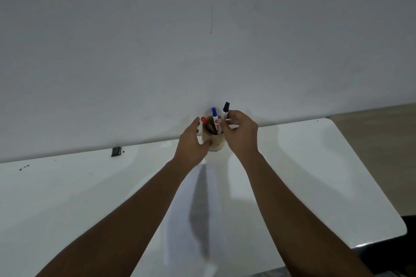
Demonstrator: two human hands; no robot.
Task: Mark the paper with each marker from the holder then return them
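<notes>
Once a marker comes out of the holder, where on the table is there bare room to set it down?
Bare table lies right of the paper, out to the rounded edge. More lies left of the left forearm, up to the small black object by the wall. It is crowded at the holder, between the left hand and the right hand on the black marker.

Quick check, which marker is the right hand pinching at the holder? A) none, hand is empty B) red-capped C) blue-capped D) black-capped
D: the right hand has its fingers closed on the black-capped marker, which stands higher than the blue-capped marker and the red-capped marker in the holder, while the left hand is against the holder's side.
</notes>
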